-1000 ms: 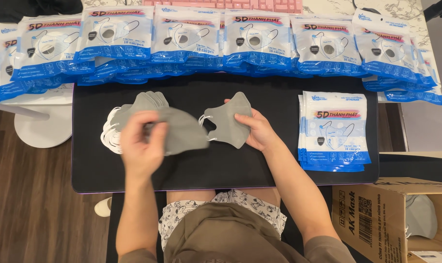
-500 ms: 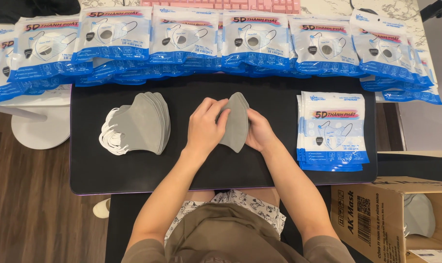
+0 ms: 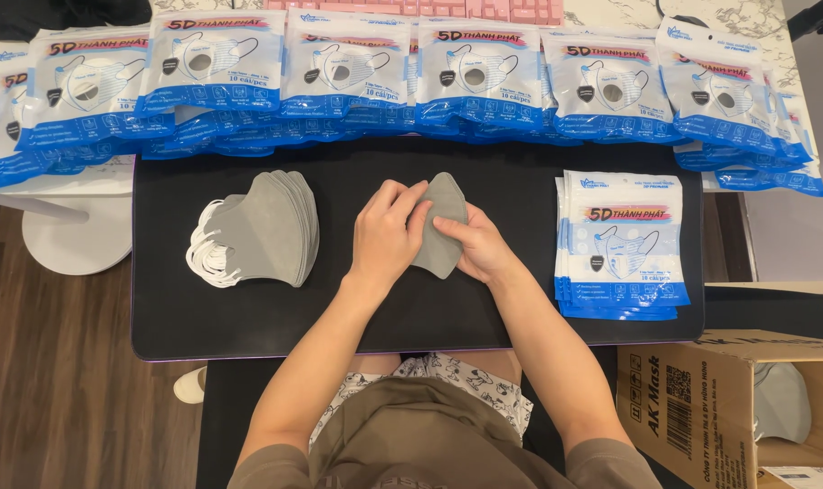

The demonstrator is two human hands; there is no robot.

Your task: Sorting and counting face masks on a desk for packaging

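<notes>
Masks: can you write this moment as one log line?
left hand: on mask | right hand: on mask | stack: left on mat

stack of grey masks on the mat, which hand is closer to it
Left. The left hand is on the folded grey mask, nearer the stack of grey masks. The right hand holds that mask's other side, farther off.

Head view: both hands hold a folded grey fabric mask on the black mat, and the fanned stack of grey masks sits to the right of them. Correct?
Not quite: in the head view the fanned stack of grey masks sits left of the hands, not right. Both the left hand and right hand do hold the folded grey fabric mask on the black mat.
</notes>
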